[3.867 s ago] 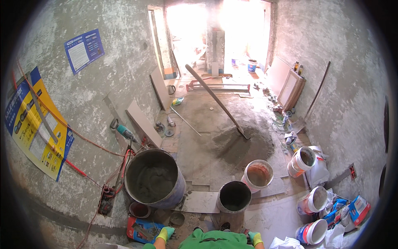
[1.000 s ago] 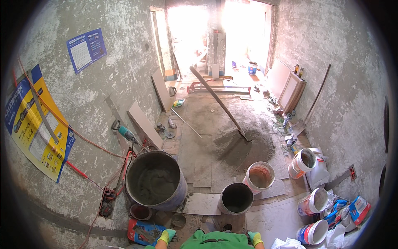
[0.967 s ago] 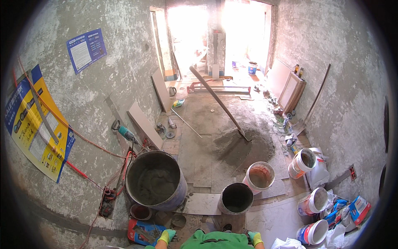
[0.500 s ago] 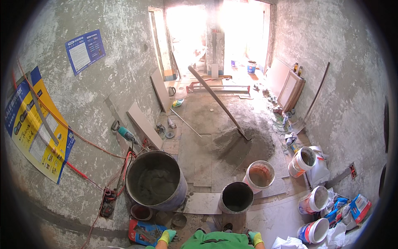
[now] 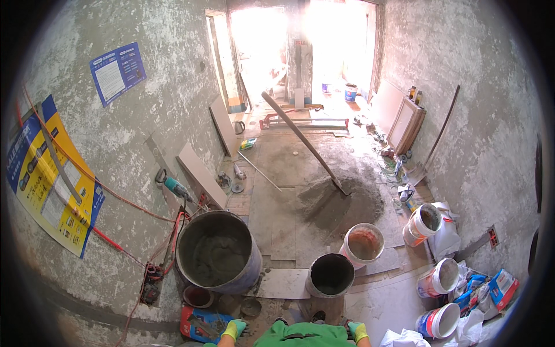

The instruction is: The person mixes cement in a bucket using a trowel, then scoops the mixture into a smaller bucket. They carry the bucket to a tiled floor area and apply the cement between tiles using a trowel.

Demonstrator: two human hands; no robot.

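Note:
At the lower edge my left hand (image 5: 235, 328), in a yellow-green glove with grey-smeared fingers, hangs beside the green top I wear. Its fingers look loosely apart and nothing shows in them. Nearest to it are a red and blue bag (image 5: 203, 324) and a small round grey container (image 5: 251, 307). My right hand (image 5: 358, 331), gloved alike, hangs at my other side, its darker fingers seeming loose, though small and partly hidden. Ahead stand a large vat of wet grey mortar (image 5: 258, 263) and a black-lined bucket (image 5: 310, 284). Neither hand touches them.
A long-handled tool (image 5: 300, 136) leans out of a grey mortar heap (image 5: 370, 211). White buckets (image 5: 425, 284) line the right side near bags. A teal power mixer (image 5: 176, 186) rests by the left wall, with cables around. Boards (image 5: 199, 173) lean there too.
The view has shifted very slightly. My hands stay at my sides, and the buckets, vat and tools keep their places.

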